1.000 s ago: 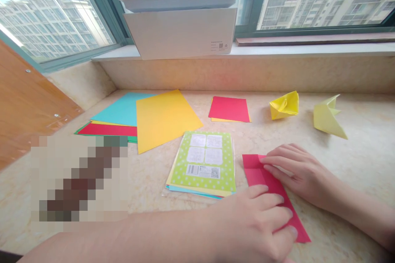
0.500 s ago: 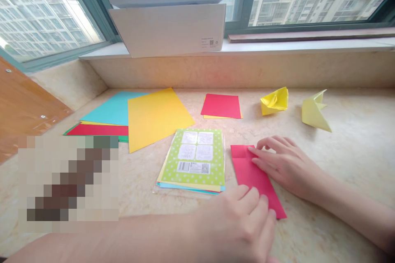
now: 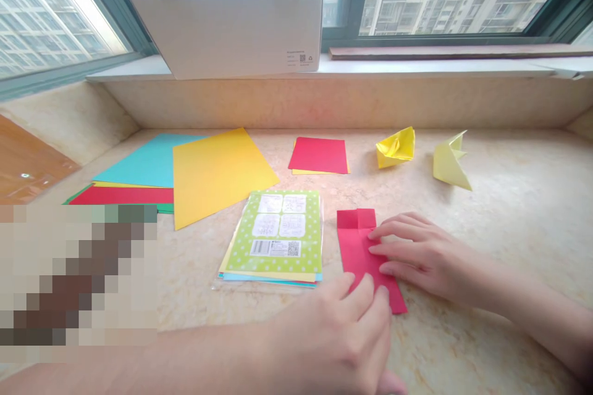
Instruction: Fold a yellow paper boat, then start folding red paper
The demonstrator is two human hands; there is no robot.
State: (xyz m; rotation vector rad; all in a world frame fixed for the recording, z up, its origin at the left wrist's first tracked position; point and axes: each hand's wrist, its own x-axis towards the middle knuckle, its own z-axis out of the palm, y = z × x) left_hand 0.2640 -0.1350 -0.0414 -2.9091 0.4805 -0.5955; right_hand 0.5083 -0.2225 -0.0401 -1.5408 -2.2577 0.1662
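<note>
A strip of red origami paper (image 3: 356, 247), longer than wide, lies flat on the counter in front of me. Crease lines and a small raised flap show at its far end. My right hand (image 3: 417, 253) rests on the strip's right edge, fingers stretched out and apart. Over the near left part of the same paper is my left hand (image 3: 343, 327), its fingers bent and fingertips touching the sheet. The left thumb is mostly hidden below. Neither hand lifts the paper off the counter.
Left of the strip lies a green dotted paper packet (image 3: 278, 241). Beyond are a yellow sheet (image 3: 217, 173), a blue sheet (image 3: 143, 160), small red squares (image 3: 319, 154), and two folded yellow shapes, one bright (image 3: 396, 148) and one pale (image 3: 449, 163). A white box (image 3: 231, 37) stands on the sill.
The view has shifted a little to the right. My right fingers have slid back toward me off the far end, so its flap and creases show more. My left hand stays at the near part.
</note>
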